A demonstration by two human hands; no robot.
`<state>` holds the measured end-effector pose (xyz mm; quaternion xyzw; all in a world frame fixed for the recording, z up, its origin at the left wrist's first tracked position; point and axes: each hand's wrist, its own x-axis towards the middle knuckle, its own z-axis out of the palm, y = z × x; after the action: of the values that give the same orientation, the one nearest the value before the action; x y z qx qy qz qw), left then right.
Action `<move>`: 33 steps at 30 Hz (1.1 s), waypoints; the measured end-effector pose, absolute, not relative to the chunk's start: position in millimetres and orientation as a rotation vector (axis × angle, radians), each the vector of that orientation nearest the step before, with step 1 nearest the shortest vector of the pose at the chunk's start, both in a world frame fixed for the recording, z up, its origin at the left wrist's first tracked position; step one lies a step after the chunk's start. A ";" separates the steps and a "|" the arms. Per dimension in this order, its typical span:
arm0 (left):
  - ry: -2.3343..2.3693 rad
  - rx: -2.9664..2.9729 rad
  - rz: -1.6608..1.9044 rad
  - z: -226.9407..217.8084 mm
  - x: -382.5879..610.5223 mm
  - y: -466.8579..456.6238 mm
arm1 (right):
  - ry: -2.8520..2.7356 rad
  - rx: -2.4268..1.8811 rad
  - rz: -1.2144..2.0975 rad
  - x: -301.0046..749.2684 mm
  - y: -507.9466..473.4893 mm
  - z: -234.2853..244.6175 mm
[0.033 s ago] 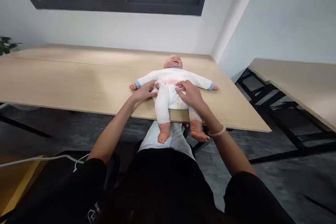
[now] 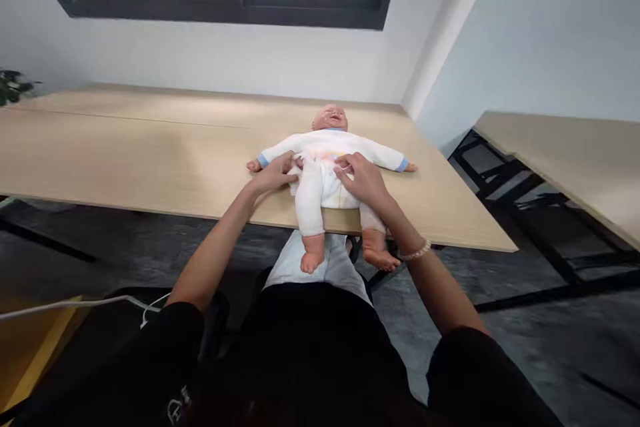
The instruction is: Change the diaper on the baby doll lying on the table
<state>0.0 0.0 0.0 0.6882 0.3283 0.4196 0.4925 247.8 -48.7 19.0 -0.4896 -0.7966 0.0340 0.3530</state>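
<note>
Two feet (image 2: 313,255) jut past the near edge of the table (image 2: 190,163), where our doll (image 2: 323,144) lies face up. Beyond them, our left hand (image 2: 275,171) and right hand (image 2: 364,178) rest apart, both curled at the white clothes (image 2: 334,188) around its middle; whether they pinch these, we cannot tell. Its head (image 2: 331,117) lies farther back, toward the window (image 2: 233,0).

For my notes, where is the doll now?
In the head view, the doll lies face-up near the middle, on the table, left hand and right hand at its waist.
</note>
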 end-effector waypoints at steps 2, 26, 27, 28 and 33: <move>0.773 1.612 1.032 1.5 -1.8 -0.9 | -2.056 -1.285 0.086 247.6 -49.2 19.6; 1.018 1.779 1.546 1.2 1.2 3.7 | -2.549 -1.255 0.010 162.2 -19.3 70.6; 0.986 1.762 1.527 0.9 0.8 3.2 | -2.517 -1.290 0.030 160.5 -15.1 67.8; 0.958 1.747 1.515 0.6 0.6 2.6 | -2.485 -1.320 0.051 160.2 -10.7 64.4; 0.960 1.655 1.575 -0.5 0.3 2.8 | -2.288 -1.361 0.151 166.0 6.3 49.8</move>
<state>0.3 2.8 -0.5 0.6314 0.3664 0.6009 0.3258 166.0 6.3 49.8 -0.4962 -0.8340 0.0551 0.2351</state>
